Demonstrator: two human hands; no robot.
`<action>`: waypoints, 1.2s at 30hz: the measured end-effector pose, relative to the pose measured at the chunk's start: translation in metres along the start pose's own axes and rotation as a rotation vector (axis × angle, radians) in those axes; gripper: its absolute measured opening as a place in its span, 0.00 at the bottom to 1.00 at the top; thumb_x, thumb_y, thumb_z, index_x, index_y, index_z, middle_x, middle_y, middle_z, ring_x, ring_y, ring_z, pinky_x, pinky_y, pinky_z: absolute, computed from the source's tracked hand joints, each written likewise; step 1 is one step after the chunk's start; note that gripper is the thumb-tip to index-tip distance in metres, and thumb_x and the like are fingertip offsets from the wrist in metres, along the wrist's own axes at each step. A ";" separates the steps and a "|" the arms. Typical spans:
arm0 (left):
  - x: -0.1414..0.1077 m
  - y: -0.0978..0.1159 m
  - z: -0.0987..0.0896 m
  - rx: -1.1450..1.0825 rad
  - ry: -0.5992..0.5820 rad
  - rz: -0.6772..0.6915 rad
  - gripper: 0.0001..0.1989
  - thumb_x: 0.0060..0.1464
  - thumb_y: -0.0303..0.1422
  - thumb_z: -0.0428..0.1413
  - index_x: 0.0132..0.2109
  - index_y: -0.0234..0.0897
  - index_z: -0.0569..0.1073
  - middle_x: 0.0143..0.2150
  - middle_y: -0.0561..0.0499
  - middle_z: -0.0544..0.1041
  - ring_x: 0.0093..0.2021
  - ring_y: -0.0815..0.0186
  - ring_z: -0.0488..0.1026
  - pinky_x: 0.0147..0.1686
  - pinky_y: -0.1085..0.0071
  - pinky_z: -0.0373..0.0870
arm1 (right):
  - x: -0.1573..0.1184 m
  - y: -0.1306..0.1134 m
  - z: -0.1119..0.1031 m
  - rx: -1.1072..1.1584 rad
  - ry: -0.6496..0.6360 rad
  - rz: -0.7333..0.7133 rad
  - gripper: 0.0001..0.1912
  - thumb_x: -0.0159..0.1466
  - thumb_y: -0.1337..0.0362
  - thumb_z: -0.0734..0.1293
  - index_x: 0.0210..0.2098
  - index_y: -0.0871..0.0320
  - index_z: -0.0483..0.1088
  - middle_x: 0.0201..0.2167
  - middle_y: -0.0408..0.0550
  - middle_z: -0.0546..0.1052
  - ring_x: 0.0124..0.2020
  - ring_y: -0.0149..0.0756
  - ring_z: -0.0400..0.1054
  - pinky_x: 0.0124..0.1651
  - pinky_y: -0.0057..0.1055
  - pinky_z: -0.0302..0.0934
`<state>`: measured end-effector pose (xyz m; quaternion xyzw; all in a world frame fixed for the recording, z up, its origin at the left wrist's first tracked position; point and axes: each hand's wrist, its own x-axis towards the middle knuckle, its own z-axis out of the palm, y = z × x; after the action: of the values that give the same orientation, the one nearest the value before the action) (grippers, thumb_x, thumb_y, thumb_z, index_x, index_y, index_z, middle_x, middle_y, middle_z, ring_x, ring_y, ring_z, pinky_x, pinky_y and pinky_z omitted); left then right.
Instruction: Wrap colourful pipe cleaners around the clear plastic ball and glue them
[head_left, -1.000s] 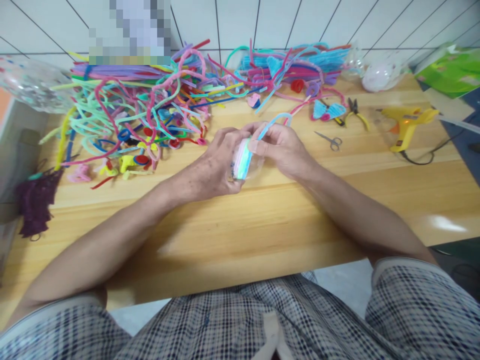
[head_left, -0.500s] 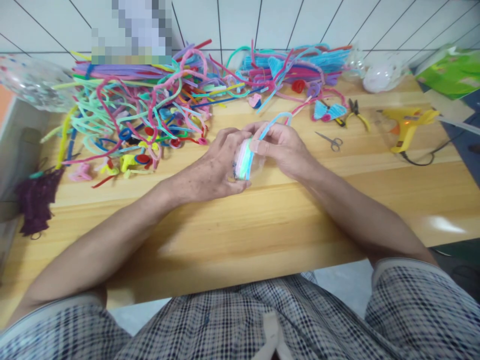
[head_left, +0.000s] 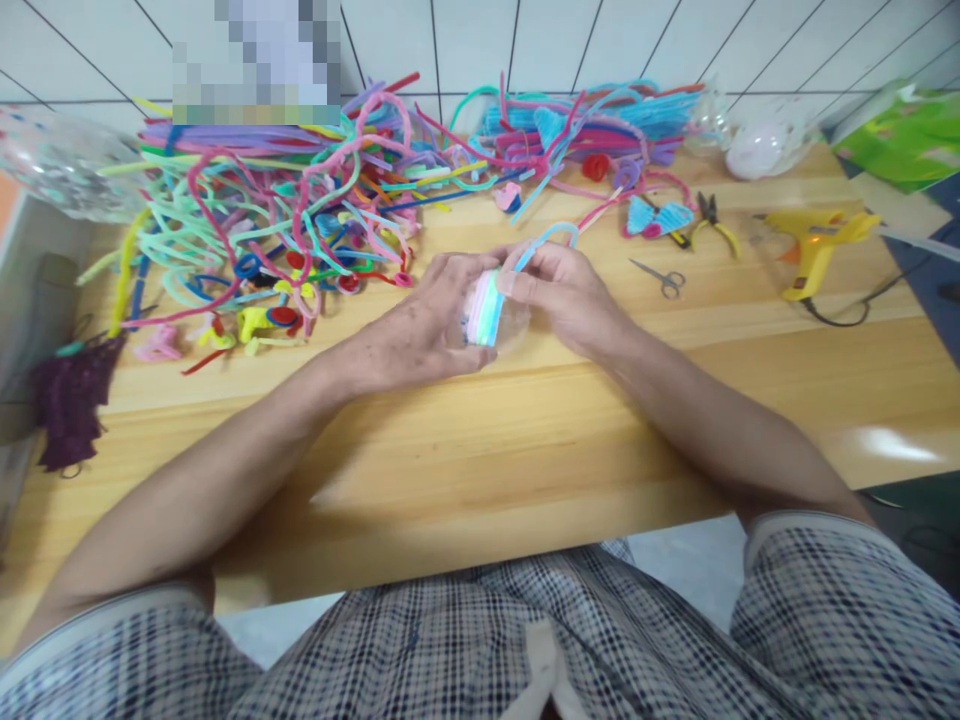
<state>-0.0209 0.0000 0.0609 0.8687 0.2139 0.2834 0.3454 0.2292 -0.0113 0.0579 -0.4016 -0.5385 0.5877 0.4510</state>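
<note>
Between my hands is a clear plastic ball (head_left: 513, 328) banded with pink, pale green and blue pipe cleaners. My left hand (head_left: 424, 325) wraps round its left side, thumb below and fingers above. On the upper right, my right hand (head_left: 559, 292) pinches a light blue pipe cleaner (head_left: 536, 250) against the band, with the thumb pressed on it. The loose part of that pipe cleaner loops up and over the right fingers. Some fingertips of both hands are hidden behind the ball.
A tangle of pipe cleaners (head_left: 247, 220) covers the back left, with a blue bundle (head_left: 600, 115) further right. Small scissors (head_left: 660, 278), yellow-handled pliers (head_left: 712, 228) and a yellow glue gun (head_left: 814, 240) with a cord lie at right. A purple tassel-like piece (head_left: 77, 400) is far left.
The ball has turned slightly and shifted a little left and up in my hands, so the blue strip faces me more fully. Both hands keep their hold.
</note>
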 end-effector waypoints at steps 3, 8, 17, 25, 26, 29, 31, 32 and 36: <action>0.001 0.003 -0.006 -0.085 -0.052 -0.132 0.41 0.67 0.56 0.71 0.78 0.49 0.68 0.70 0.42 0.79 0.70 0.39 0.79 0.73 0.38 0.79 | -0.001 0.001 0.003 0.077 0.045 0.069 0.22 0.58 0.47 0.88 0.38 0.52 0.81 0.39 0.42 0.86 0.40 0.36 0.77 0.44 0.34 0.73; -0.003 -0.004 -0.006 -0.145 -0.096 -0.192 0.44 0.67 0.59 0.70 0.79 0.47 0.67 0.72 0.41 0.77 0.69 0.41 0.80 0.70 0.44 0.83 | -0.003 -0.001 0.007 0.081 0.073 0.135 0.26 0.58 0.45 0.90 0.34 0.54 0.77 0.31 0.39 0.79 0.33 0.32 0.69 0.37 0.32 0.63; 0.001 -0.017 0.013 -0.055 0.069 0.061 0.35 0.76 0.58 0.61 0.79 0.49 0.69 0.80 0.39 0.71 0.84 0.43 0.64 0.85 0.41 0.64 | 0.002 0.011 0.004 0.099 0.098 0.137 0.29 0.58 0.41 0.88 0.33 0.53 0.73 0.29 0.38 0.71 0.31 0.31 0.63 0.33 0.31 0.56; 0.000 -0.023 0.018 -0.119 0.180 -0.103 0.37 0.73 0.65 0.60 0.73 0.45 0.74 0.68 0.41 0.81 0.64 0.49 0.80 0.69 0.50 0.78 | 0.002 0.002 -0.006 -0.264 0.207 -0.236 0.19 0.67 0.45 0.82 0.44 0.48 0.76 0.47 0.46 0.82 0.54 0.44 0.76 0.59 0.43 0.74; 0.000 -0.025 0.019 -0.150 0.195 -0.117 0.37 0.72 0.66 0.60 0.73 0.46 0.74 0.68 0.42 0.81 0.64 0.49 0.80 0.68 0.50 0.79 | -0.001 -0.003 -0.007 -0.316 0.181 -0.296 0.19 0.67 0.46 0.82 0.45 0.48 0.77 0.50 0.47 0.82 0.57 0.46 0.76 0.61 0.45 0.74; 0.001 -0.030 0.023 -0.227 0.228 -0.146 0.37 0.70 0.67 0.60 0.71 0.48 0.74 0.66 0.43 0.82 0.63 0.48 0.80 0.66 0.49 0.81 | -0.010 -0.013 -0.008 -0.446 0.079 -0.400 0.14 0.68 0.49 0.81 0.45 0.46 0.79 0.54 0.49 0.83 0.61 0.51 0.76 0.64 0.50 0.75; 0.002 -0.031 0.025 -0.228 0.249 -0.152 0.38 0.69 0.67 0.61 0.71 0.47 0.74 0.67 0.42 0.82 0.64 0.48 0.80 0.67 0.48 0.80 | -0.017 -0.015 -0.007 -0.506 0.027 -0.405 0.11 0.69 0.51 0.81 0.46 0.45 0.81 0.55 0.49 0.83 0.61 0.52 0.76 0.66 0.53 0.74; 0.002 -0.031 0.026 -0.222 0.257 -0.155 0.38 0.69 0.67 0.61 0.71 0.47 0.75 0.67 0.42 0.81 0.64 0.48 0.80 0.67 0.47 0.80 | -0.021 -0.015 -0.006 -0.518 0.012 -0.402 0.11 0.69 0.52 0.80 0.46 0.45 0.81 0.55 0.49 0.83 0.61 0.52 0.76 0.67 0.53 0.73; 0.003 -0.029 0.027 -0.208 0.254 -0.151 0.37 0.70 0.67 0.60 0.71 0.47 0.74 0.67 0.43 0.82 0.64 0.49 0.80 0.67 0.48 0.80 | -0.027 -0.010 -0.001 -0.481 0.049 -0.381 0.10 0.69 0.53 0.80 0.48 0.46 0.82 0.57 0.49 0.83 0.63 0.51 0.76 0.70 0.53 0.72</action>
<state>-0.0066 0.0077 0.0249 0.7670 0.2901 0.3846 0.4238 0.2387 -0.0373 0.0670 -0.4027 -0.7167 0.3386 0.4578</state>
